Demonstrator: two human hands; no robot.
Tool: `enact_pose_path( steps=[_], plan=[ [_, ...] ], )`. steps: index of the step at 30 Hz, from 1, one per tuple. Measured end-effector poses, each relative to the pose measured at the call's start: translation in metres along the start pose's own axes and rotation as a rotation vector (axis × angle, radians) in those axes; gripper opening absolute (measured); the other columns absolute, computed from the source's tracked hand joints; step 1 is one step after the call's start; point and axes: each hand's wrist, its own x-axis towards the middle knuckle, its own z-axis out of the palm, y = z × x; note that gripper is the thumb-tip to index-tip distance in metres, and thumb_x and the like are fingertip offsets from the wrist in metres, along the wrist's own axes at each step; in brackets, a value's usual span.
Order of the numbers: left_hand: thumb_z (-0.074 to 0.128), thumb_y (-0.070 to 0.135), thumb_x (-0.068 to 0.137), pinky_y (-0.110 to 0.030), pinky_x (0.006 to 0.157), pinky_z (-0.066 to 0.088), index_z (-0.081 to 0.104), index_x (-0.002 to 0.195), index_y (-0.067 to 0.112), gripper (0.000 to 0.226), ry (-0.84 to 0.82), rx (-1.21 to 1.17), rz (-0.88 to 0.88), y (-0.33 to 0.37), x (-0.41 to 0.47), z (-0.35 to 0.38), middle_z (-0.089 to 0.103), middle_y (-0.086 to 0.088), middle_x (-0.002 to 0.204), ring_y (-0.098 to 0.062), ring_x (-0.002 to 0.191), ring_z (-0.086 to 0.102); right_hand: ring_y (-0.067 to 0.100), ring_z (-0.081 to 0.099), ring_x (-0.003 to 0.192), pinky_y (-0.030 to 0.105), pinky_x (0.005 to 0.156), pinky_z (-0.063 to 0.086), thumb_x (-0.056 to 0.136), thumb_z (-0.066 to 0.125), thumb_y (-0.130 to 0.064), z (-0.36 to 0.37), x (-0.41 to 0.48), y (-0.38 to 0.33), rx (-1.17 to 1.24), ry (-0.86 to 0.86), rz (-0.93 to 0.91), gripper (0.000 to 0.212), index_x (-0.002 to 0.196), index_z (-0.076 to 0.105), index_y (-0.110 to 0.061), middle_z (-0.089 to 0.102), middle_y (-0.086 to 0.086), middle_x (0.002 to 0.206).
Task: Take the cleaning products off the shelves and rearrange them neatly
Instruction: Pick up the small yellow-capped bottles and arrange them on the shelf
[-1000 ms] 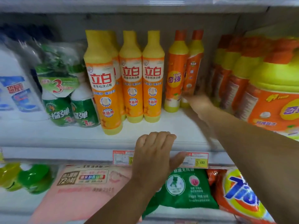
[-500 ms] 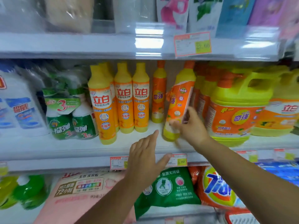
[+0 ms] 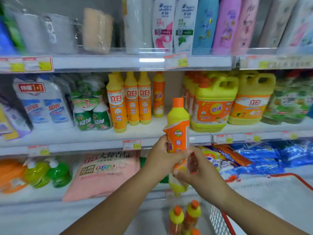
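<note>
An orange and yellow dish soap bottle (image 3: 177, 126) with an orange cap is held upright in front of the middle shelf (image 3: 94, 134). My left hand (image 3: 160, 158) grips its middle from the left. My right hand (image 3: 199, 168) holds its lower part from the right. One matching bottle (image 3: 158, 94) still stands on the shelf, beside three taller yellow bottles (image 3: 130, 99). Two more orange-capped bottles (image 3: 184, 216) lie in a red basket (image 3: 225, 223) below my hands.
Large yellow jugs (image 3: 215, 100) stand right of the gap on the middle shelf; green spray bottles (image 3: 91, 114) and white bottles (image 3: 42, 102) stand to the left. Shampoo bottles (image 3: 171, 24) fill the top shelf. A pink detergent bag (image 3: 105, 172) and blue packs (image 3: 271, 155) lie on the lower shelf.
The right hand pulled the orange bottle off the shelf and brought it down toward me. My left hand left the shelf edge and took hold of the bottle too. The view pulled back.
</note>
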Motion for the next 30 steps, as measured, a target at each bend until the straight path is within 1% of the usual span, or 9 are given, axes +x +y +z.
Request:
enact_pose_path(
  steps=[3, 5, 8, 11, 14, 18, 24, 27, 30],
  plan=[
    [0.088, 0.024, 0.067, -0.039, 0.088, 0.058, 0.063, 0.103, 0.031, 0.045, -0.016, -0.044, -0.026, -0.001, -0.021, 0.007, 0.075, 0.009, 0.096, -0.01, 0.089, 0.072, -0.003, 0.066, 0.092, 0.023, 0.082, 0.052, 0.084, 0.077, -0.025, -0.023, -0.021, -0.013, -0.107, -0.056, -0.007, 0.04, 0.114, 0.058, -0.043, 0.069, -0.02, 0.096],
    [0.087, 0.032, 0.056, -0.036, 0.084, 0.059, 0.064, 0.105, 0.03, 0.053, -0.082, -0.048, -0.056, -0.003, -0.03, 0.01, 0.076, 0.009, 0.095, -0.01, 0.087, 0.072, -0.015, 0.059, 0.101, 0.014, 0.087, 0.047, 0.087, 0.073, -0.024, -0.046, -0.029, -0.025, -0.165, -0.034, -0.062, 0.032, 0.11, 0.063, -0.044, 0.067, -0.034, 0.102],
    [0.086, 0.02, 0.07, -0.027, 0.069, 0.053, 0.063, 0.106, 0.028, 0.044, -0.169, -0.079, -0.098, -0.008, -0.039, 0.022, 0.076, 0.007, 0.095, -0.008, 0.077, 0.07, -0.011, 0.056, 0.114, 0.018, 0.096, 0.048, 0.094, 0.059, -0.011, -0.07, -0.037, -0.038, 0.036, 0.087, -0.089, 0.042, 0.122, 0.061, -0.042, 0.065, -0.026, 0.12],
    [0.085, 0.015, 0.071, -0.034, 0.08, 0.058, 0.063, 0.109, 0.029, 0.046, -0.263, -0.027, -0.134, -0.008, -0.043, 0.038, 0.076, 0.005, 0.101, -0.013, 0.091, 0.072, -0.006, 0.06, 0.113, 0.014, 0.088, 0.052, 0.097, 0.054, -0.003, -0.072, -0.043, -0.03, 0.191, 0.189, -0.184, 0.048, 0.127, 0.058, -0.04, 0.069, -0.019, 0.118],
    [0.079, 0.004, 0.079, -0.038, 0.092, 0.057, 0.063, 0.111, 0.031, 0.044, -0.305, -0.031, -0.125, -0.007, -0.045, 0.051, 0.075, 0.007, 0.104, -0.013, 0.1, 0.071, 0.0, 0.062, 0.113, 0.019, 0.088, 0.053, 0.096, 0.059, -0.005, -0.072, -0.045, -0.022, 0.271, 0.266, -0.263, 0.051, 0.13, 0.055, -0.043, 0.068, -0.015, 0.118],
    [0.078, 0.007, 0.08, -0.042, 0.096, 0.054, 0.063, 0.112, 0.032, 0.044, -0.274, -0.011, -0.124, -0.015, -0.041, 0.06, 0.074, 0.007, 0.106, -0.013, 0.101, 0.07, -0.006, 0.058, 0.116, 0.011, 0.085, 0.05, 0.097, 0.059, -0.011, -0.068, -0.041, -0.017, 0.212, 0.255, -0.284, 0.054, 0.134, 0.049, -0.049, 0.063, -0.028, 0.122],
    [0.084, 0.015, 0.069, -0.041, 0.095, 0.056, 0.061, 0.113, 0.036, 0.054, -0.323, 0.116, -0.097, -0.029, -0.033, 0.063, 0.073, 0.012, 0.106, -0.008, 0.1, 0.07, -0.01, 0.049, 0.125, 0.007, 0.088, 0.046, 0.101, 0.052, -0.014, -0.072, -0.041, -0.004, 0.183, 0.207, -0.248, 0.055, 0.134, 0.044, -0.057, 0.054, -0.029, 0.134],
    [0.084, 0.014, 0.069, -0.039, 0.093, 0.057, 0.06, 0.112, 0.039, 0.055, -0.367, 0.166, -0.096, -0.033, -0.029, 0.065, 0.073, 0.015, 0.105, -0.006, 0.097, 0.07, -0.014, 0.05, 0.119, 0.005, 0.086, 0.046, 0.1, 0.052, -0.015, -0.08, -0.043, 0.0, 0.206, 0.171, -0.195, 0.055, 0.126, 0.049, -0.064, 0.056, -0.038, 0.124],
    [0.083, 0.009, 0.071, -0.039, 0.092, 0.057, 0.061, 0.111, 0.039, 0.054, -0.375, 0.175, -0.08, -0.035, -0.026, 0.066, 0.073, 0.016, 0.105, -0.006, 0.097, 0.07, -0.007, 0.058, 0.114, 0.014, 0.087, 0.052, 0.097, 0.058, -0.018, -0.088, -0.042, 0.006, 0.251, 0.156, -0.144, 0.053, 0.123, 0.055, -0.064, 0.064, -0.028, 0.118]
  ],
)
